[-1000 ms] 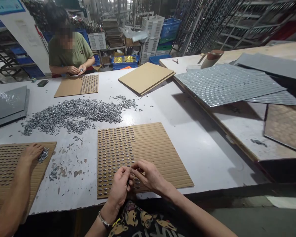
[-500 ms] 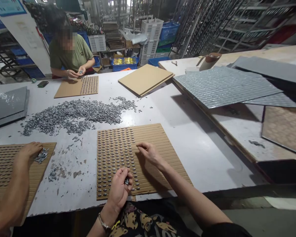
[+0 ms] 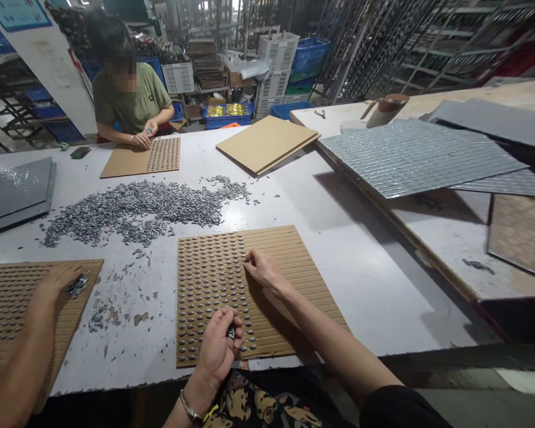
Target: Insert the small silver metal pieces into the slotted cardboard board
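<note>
A corrugated cardboard sheet (image 3: pixel 285 244) lies in front of me, its left half covered with rows of small grey spindle-shaped metal pieces (image 3: pixel 205 267). My left hand (image 3: pixel 218 342) is curled, palm up, around several such pieces over the sheet's lower edge. At the right border of the filled rows, my right hand (image 3: pixel 264 270) has its fingertips pinched together close to the sheet. Whatever they grip is hidden. Beyond the sheet spreads a big loose heap of the same pieces (image 3: pixel 147 205).
On the left, a co-worker's hand (image 3: pixel 62 276) rests over another filled sheet (image 3: pixel 13 270). Across the table a person (image 3: pixel 134 101) handles pieces above a third sheet (image 3: pixel 125 160). Plain boards (image 3: pixel 267 142), ribbed grey sheets (image 3: pixel 419 154) and a jug (image 3: pixel 387 110) stand further right.
My right hand has lowered slightly to the edge of the filled rows, its fingers drawn closer together. The person opposite has brought one hand down to their sheet. The view has shifted slightly.
</note>
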A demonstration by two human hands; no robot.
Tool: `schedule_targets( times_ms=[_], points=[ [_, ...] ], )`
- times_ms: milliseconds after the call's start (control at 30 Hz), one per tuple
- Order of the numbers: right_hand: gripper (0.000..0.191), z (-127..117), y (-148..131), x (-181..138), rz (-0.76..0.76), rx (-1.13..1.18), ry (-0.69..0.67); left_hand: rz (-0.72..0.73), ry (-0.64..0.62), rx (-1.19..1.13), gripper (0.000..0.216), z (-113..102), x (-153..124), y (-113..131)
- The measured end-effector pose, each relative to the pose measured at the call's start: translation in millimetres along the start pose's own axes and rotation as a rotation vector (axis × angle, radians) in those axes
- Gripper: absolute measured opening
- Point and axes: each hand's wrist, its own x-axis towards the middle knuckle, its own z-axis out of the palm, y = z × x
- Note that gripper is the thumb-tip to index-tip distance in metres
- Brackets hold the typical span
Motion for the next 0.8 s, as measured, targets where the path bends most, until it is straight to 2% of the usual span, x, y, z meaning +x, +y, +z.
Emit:
schedule_targets(
  times_ms=[100, 167, 267, 367, 433, 633, 800],
  points=[
    [0.009, -0.8, 0.4, -0.1, 0.031, 0.025, -0.006, -0.004, -0.02, -0.063, 0.02, 3.3, 1.0, 4.5],
    [0.009, -5.2, -4.0, -10.1, -0.031, 0.088, 0.037, -0.021, -0.044, -0.137, 0.02, 6.0, 0.2, 10.1],
    [0.01, -16.6, -18.7, -42.5, -0.278, 0.204, 0.098, -0.045, -0.078, -0.231, 0.029, 8.2, -2.4, 17.8],
    [0.014, -25.7, -35.7, -82.0, -0.545, 0.187, -0.082, -0.018, -0.092, -0.258, 0.035, 9.1, -4.6, 19.6],
    [0.018, -25.1, -42.7, -101.8, -0.644, 0.084, -0.147, -0.007, -0.091, -0.253, 0.036, 10.7, -5.7, 17.6],
    [0.007, -10.0, -38.6, -118.6, -0.693, -0.176, -0.176, -0.025, -0.112, -0.185, 0.035, 19.8, -11.8, 10.1],
    [0.013, -13.4, -35.5, -120.0, -0.664, -0.123, -0.168, -0.04, -0.123, -0.143, 0.029, 21.0, -12.9, 7.5]
  ],
)
